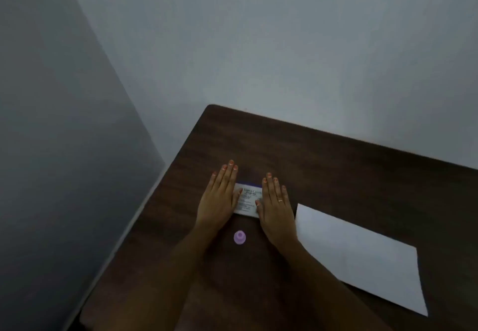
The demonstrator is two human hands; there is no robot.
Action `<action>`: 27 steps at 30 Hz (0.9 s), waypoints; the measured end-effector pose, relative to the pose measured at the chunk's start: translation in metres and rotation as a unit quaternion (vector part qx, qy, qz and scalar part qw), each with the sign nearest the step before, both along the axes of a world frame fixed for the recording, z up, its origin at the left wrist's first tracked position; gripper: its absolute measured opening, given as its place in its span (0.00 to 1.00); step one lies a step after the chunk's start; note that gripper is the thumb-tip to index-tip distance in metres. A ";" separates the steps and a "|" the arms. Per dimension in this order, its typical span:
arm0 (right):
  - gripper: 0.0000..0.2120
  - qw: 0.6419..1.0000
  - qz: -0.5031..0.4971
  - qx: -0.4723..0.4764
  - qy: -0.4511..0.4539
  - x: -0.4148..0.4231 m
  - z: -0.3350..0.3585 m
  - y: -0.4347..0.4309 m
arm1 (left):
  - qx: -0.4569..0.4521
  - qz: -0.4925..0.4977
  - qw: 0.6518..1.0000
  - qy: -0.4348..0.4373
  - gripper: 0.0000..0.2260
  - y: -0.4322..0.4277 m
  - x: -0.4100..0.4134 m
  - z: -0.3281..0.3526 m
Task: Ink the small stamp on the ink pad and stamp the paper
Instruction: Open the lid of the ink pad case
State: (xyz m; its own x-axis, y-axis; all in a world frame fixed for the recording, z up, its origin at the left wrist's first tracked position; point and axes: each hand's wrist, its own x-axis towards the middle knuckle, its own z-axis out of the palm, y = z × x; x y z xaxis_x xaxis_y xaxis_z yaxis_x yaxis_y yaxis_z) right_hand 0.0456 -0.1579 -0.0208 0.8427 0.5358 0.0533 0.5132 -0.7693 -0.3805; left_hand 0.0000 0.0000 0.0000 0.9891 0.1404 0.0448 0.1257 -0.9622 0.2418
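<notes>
A small round purple stamp (239, 237) stands on the dark wooden table, near me, between my forearms. Just beyond it lies the ink pad (247, 200), a flat white case with printed text and a blue far edge, its lid closed. My left hand (218, 198) lies flat on the table against the pad's left end, thumb touching it. My right hand (275, 206), with a ring on one finger, lies flat at the pad's right end, thumb resting on the case. A white sheet of paper (362, 255) lies to the right.
The table (323, 165) has its far left corner close to a grey wall, and its left edge runs beside another wall. The paper's near corner reaches toward the table's right side.
</notes>
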 end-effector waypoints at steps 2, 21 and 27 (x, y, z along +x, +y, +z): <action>0.28 1.000 0.009 -0.012 0.009 0.002 -0.003 0.000 | -0.009 -0.018 0.999 0.031 0.26 0.004 0.000 -0.004; 0.38 0.983 0.080 -0.105 0.125 0.011 0.007 -0.011 | -0.097 -0.116 0.988 0.042 0.37 0.034 -0.010 -0.031; 0.32 0.975 0.094 -0.077 0.189 0.024 0.027 -0.014 | -0.170 -0.091 0.981 0.014 0.42 0.036 -0.011 -0.028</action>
State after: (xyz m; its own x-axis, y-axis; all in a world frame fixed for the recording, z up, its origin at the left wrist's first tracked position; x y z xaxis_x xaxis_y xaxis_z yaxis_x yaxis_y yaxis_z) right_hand 0.0700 -0.1722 0.0059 0.6734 0.6592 -0.3347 0.4953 -0.7383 -0.4578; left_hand -0.0109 0.0356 -0.0277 0.9993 -0.0376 -0.0025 -0.0299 -0.8331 0.5524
